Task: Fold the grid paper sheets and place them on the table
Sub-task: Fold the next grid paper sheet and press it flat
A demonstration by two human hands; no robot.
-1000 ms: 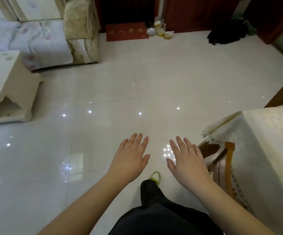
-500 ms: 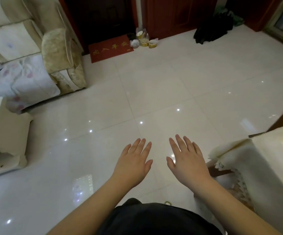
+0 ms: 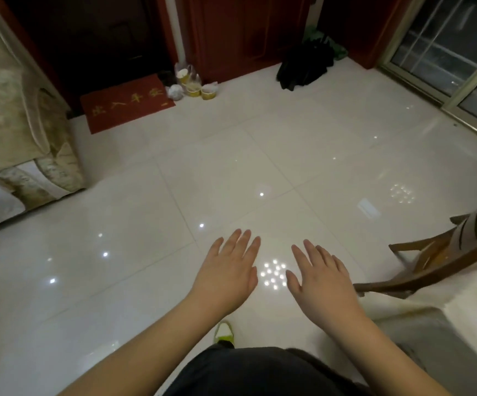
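Observation:
My left hand and my right hand are held out flat, palms down, side by side over the glossy tiled floor. Their fingers are straight and hold nothing. No grid paper shows in this view. A cream cloth covers the table, whose corner reaches in at the lower right, just right of my right forearm.
A wooden chair stands at the right by the table. A beige sofa arm is at the left. Far ahead lie a red doormat, several small cups and a dark bundle. A glass door is at the right.
The view has swung to the right and up: the sofa and side table slid off to the left, the glass door and chair came in. Both hands keep the same flat pose.

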